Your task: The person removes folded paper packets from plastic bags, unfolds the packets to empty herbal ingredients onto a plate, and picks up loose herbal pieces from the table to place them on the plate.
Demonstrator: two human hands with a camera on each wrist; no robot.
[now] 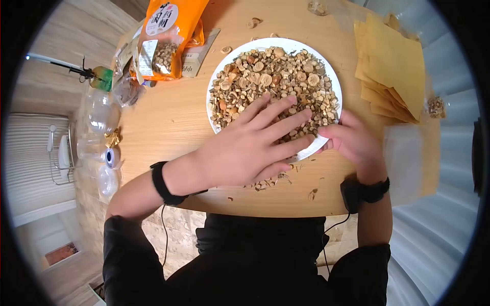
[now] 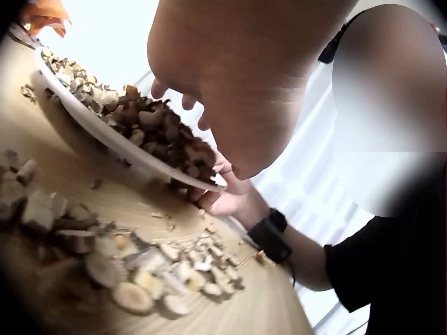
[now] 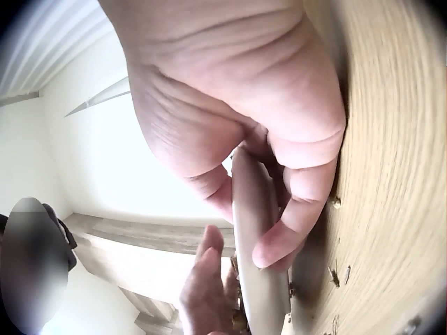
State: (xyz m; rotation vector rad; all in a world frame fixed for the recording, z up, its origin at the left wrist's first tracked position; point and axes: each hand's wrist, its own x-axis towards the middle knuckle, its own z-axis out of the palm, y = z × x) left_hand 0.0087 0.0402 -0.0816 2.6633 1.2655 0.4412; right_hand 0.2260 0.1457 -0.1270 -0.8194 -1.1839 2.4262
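A white plate (image 1: 312, 150) is heaped with dried herb pieces (image 1: 275, 76), among them round slices, small chunks and thin dark stems. Over its near side my left hand (image 1: 255, 145) lies spread, the straight fingertips touching the pieces. At the plate's right edge my right hand (image 1: 354, 143) grips the rim, thumb on top. In the right wrist view its fingers (image 3: 279, 241) curl under the plate (image 3: 253, 209). The left wrist view shows the plate's near edge (image 2: 133, 155) raised off the table, with loose herb pieces (image 2: 140, 272) scattered below it.
An orange packet (image 1: 178, 30) of herbs stands at the back left, beside clear plastic containers (image 1: 102, 115) along the left edge. Tan paper bags (image 1: 393, 66) are stacked at the right, with a translucent sheet (image 1: 403, 158) nearer. Small crumbs (image 1: 312, 194) lie near the front edge.
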